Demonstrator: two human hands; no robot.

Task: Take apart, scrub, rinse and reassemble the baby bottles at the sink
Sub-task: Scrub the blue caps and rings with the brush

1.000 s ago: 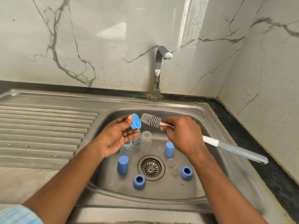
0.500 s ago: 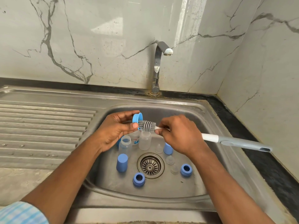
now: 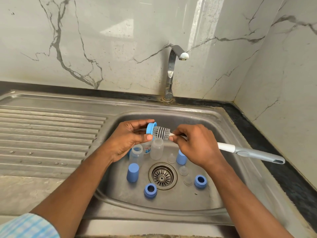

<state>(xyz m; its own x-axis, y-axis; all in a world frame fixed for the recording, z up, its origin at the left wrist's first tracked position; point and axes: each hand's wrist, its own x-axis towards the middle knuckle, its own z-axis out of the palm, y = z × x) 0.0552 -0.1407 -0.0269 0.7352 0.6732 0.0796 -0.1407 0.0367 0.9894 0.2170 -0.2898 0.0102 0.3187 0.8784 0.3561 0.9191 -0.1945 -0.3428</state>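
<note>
The blue cap (image 3: 151,128) is pinched in my left hand (image 3: 127,140) above the sink (image 3: 223,194), its inside hidden by the brush (image 3: 161,133) pushed into it. My right hand (image 3: 193,145) grips the brush, covering its neck. My left hand partly hides the bottles (image 3: 157,148) below.

Soft, even daylight lit the scene brightly. A pale rectangular reflection and a vertical streak of glare lay on the glossy marble wall (image 3: 120,30). Shadows in the sink (image 3: 180,201) were faint. Straight edges bowed outward, and the corner sleeve (image 3: 29,225) was blurred.
</note>
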